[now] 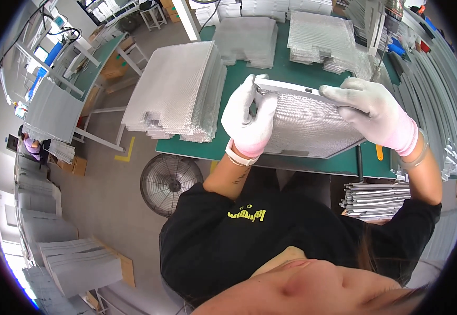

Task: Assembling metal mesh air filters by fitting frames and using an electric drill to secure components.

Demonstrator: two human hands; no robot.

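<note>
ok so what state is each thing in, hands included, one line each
left hand: gloved, gripping the panel's far left corner
right hand: gloved, gripping the panel's far right corner
panel: tilted, held in both hands
mesh stacks: lying flat, edges uneven
fan: caged, on the floor; running or not, can't tell
metal strips: piled, ends uneven

Left of the fingers, a fan sits on the floor. Farther left are a yellow mark and a box.
</note>
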